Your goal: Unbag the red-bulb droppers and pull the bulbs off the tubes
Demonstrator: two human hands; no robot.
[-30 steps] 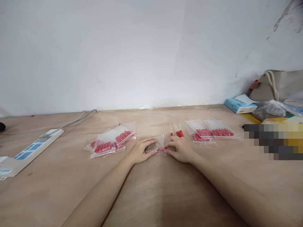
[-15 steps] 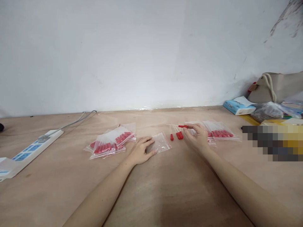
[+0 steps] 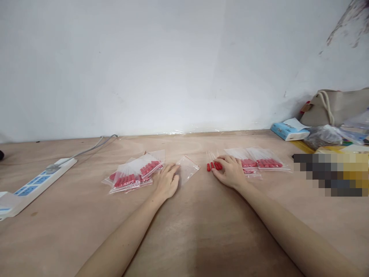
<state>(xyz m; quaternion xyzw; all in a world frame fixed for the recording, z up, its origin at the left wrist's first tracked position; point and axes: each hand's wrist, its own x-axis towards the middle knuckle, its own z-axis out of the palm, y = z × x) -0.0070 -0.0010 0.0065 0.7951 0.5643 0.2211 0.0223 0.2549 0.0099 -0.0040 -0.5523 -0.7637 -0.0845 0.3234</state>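
My left hand (image 3: 168,179) lies flat on the wooden table (image 3: 184,231), fingers stretched out, its fingertips on the near corner of an empty clear zip bag (image 3: 188,168). My right hand (image 3: 230,170) rests palm down with its fingers curled over a few loose red-capped pieces (image 3: 212,166); whether it grips one is hidden. A pile of filled zip bags with red pieces (image 3: 135,172) lies just left of my left hand. Two more filled bags (image 3: 261,160) lie right of my right hand.
A white and blue power strip (image 3: 34,184) with a grey cable runs along the left side. At the far right stand a blue tissue pack (image 3: 290,130), a beige bag (image 3: 337,105) and crumpled plastic. A white wall closes off the back.
My right hand let go of the bag, lifted one red piece, then came down onto the loose red pieces. My left hand flattened and slid the empty bag away from me.
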